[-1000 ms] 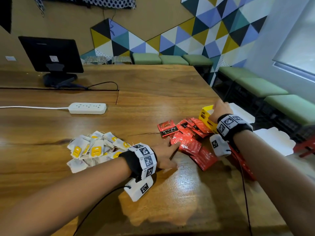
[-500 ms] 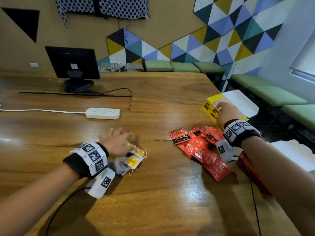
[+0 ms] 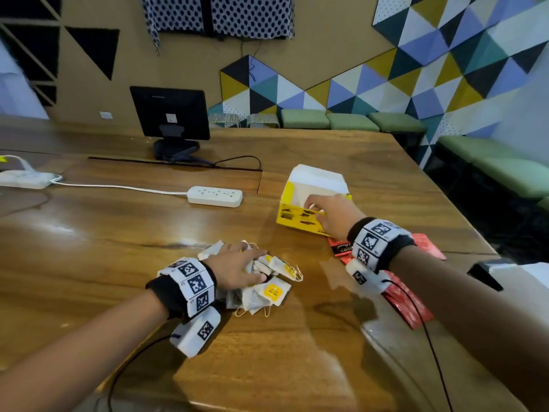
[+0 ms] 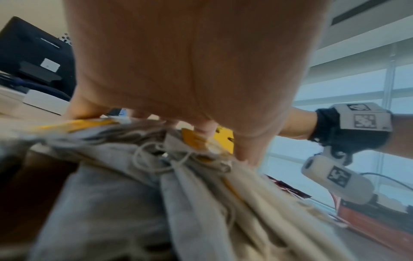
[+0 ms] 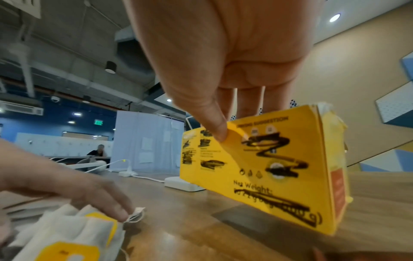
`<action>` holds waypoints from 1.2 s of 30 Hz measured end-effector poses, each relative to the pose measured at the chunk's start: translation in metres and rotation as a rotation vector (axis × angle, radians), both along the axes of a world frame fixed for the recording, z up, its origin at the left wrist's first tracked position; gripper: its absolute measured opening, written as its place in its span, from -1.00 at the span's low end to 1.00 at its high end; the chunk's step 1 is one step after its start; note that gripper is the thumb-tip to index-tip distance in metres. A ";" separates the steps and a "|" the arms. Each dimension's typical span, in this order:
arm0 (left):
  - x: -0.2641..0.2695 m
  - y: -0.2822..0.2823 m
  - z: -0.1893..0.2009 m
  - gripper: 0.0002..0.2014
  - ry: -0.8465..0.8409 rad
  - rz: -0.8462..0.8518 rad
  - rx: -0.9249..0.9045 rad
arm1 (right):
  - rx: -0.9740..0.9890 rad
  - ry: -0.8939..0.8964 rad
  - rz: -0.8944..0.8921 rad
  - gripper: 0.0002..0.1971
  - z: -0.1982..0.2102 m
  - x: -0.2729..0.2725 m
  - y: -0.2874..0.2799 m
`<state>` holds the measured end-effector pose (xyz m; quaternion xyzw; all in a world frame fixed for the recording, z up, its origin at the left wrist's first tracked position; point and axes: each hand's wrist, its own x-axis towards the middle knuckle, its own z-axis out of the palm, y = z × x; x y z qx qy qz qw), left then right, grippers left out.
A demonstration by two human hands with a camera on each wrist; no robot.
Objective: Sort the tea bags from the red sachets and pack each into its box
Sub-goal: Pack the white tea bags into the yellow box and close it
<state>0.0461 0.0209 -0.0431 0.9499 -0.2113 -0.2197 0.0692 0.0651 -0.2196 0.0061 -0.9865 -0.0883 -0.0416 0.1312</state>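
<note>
My left hand point(image 3: 237, 267) lies spread, fingers down on the tea bags point(image 3: 269, 288) heap. At two o'clock from it, my right hand point(image 3: 332, 215) pinches the yellow box point(image 3: 297, 217) wall, thumb outside; red sachets point(image 3: 407, 304) lie under that wrist.

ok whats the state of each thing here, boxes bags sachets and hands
yellow box: open, lid up, tilted
tea bags: loose pile on table, outside the box
red sachets: loose on table, partly under the right arm
left hand: spread on the tea bags
right hand: pinches the yellow box's front wall
power strip: lying on table
</note>
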 end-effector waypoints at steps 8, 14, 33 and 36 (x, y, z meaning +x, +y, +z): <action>-0.038 -0.024 -0.003 -0.36 0.001 -0.219 -0.047 | -0.167 0.086 0.146 -0.67 -0.025 -0.001 0.042; -0.049 -0.029 -0.002 -0.43 -0.015 -0.345 -0.225 | -0.108 0.113 0.225 -0.71 -0.017 -0.024 0.037; -0.026 0.048 0.016 -0.63 -0.078 -0.135 -0.134 | 0.109 0.514 0.269 -0.45 -0.040 -0.113 -0.009; -0.027 0.057 0.012 -0.65 -0.017 -0.083 -0.044 | 0.130 0.519 0.211 -0.55 -0.045 -0.113 -0.009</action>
